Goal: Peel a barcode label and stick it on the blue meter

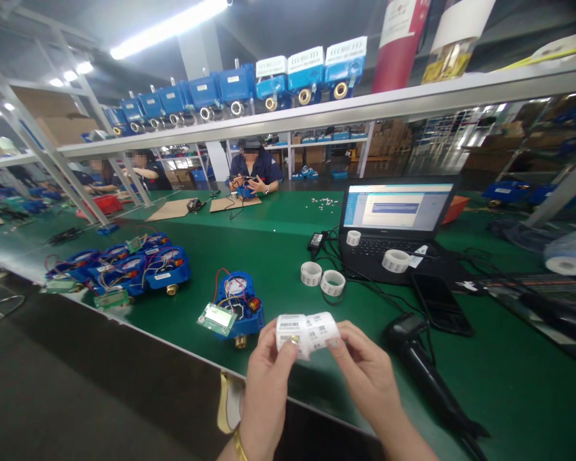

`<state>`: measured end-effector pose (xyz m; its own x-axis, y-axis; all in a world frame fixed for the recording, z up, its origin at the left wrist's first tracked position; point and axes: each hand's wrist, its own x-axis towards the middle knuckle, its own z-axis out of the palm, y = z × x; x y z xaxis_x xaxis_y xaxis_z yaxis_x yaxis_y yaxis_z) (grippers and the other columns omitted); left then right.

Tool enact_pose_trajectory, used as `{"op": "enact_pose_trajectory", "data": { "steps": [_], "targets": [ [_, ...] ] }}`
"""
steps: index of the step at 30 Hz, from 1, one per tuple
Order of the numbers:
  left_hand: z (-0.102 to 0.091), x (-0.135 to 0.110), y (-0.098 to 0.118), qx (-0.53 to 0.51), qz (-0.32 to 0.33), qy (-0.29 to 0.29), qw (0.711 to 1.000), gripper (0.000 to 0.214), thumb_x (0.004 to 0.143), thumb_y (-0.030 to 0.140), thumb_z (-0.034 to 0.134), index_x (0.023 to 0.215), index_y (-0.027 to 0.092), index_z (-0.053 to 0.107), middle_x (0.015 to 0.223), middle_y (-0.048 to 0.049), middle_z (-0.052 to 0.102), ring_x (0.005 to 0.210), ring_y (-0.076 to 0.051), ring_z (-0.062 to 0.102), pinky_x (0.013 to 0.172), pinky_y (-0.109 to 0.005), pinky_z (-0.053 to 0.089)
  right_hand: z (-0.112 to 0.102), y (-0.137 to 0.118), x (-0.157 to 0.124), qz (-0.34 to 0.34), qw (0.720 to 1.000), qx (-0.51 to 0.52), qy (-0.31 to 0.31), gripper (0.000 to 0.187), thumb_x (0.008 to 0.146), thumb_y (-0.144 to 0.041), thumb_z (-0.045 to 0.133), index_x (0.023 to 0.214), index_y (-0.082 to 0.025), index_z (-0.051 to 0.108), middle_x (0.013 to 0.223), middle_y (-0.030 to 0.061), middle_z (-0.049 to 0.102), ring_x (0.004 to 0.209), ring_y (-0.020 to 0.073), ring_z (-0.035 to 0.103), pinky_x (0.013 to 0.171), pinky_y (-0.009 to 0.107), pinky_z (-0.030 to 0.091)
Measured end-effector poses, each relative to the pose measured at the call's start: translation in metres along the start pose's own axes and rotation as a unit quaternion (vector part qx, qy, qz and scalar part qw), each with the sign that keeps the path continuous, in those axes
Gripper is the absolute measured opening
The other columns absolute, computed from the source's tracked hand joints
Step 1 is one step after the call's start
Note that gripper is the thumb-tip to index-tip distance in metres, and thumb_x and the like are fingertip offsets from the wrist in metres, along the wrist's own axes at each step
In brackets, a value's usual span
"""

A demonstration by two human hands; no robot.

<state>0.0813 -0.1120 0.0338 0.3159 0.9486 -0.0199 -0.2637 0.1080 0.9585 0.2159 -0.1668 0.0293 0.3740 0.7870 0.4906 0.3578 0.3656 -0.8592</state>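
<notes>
Both hands pinch a strip of white barcode labels (307, 334) above the bench's front edge. My left hand (269, 374) is closed on its left end, the thumb lying over the printed face. On the right end, my right hand (369, 365) is closed with thumb and fingers. Just beyond my left hand sits an opened blue meter (240, 301) with coloured wires, a brass fitting and a small green circuit board (217, 319) leaning at its side. Two rolls of labels, one left (311, 273) and one right (333, 283), stand behind the strip.
A black barcode scanner (427, 371) lies right of my hands, near a phone (441, 303). Behind stands a laptop (396, 218) with cables and label rolls. Several opened blue meters (125, 269) cluster at left. A shelf (288, 118) crosses overhead; a person (254, 169) works opposite.
</notes>
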Motion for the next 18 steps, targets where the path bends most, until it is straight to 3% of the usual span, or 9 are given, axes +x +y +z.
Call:
{"op": "enact_pose_trajectory", "data": {
  "steps": [8, 18],
  "targets": [
    [0.0000, 0.0003, -0.0060, 0.037, 0.004, -0.017, 0.999, 0.036, 0.076, 0.036, 0.062, 0.105, 0.015, 0.065, 0.126, -0.0110, 0.053, 0.111, -0.026, 0.054, 0.091, -0.031, 0.045, 0.0004, 0.0001, 0.0003, 0.050, 0.998, -0.026, 0.013, 0.018, 0.077, -0.035, 0.065, 0.070, -0.019, 0.064, 0.067, 0.0008, 0.055, 0.056, 0.0133, 0.046, 0.048, 0.022, 0.035],
    [-0.0065, 0.0016, -0.0073, 0.023, 0.014, 0.011, 1.000, 0.036, 0.079, 0.037, 0.062, 0.109, 0.016, 0.064, 0.121, -0.0098, 0.057, 0.113, -0.024, 0.053, 0.100, -0.032, 0.040, -0.0054, 0.0017, -0.0019, 0.017, 1.000, -0.009, 0.020, 0.022, 0.087, -0.036, 0.056, 0.076, -0.019, 0.066, 0.075, 0.0040, 0.059, 0.066, 0.0162, 0.053, 0.055, 0.024, 0.038]
  ]
}}
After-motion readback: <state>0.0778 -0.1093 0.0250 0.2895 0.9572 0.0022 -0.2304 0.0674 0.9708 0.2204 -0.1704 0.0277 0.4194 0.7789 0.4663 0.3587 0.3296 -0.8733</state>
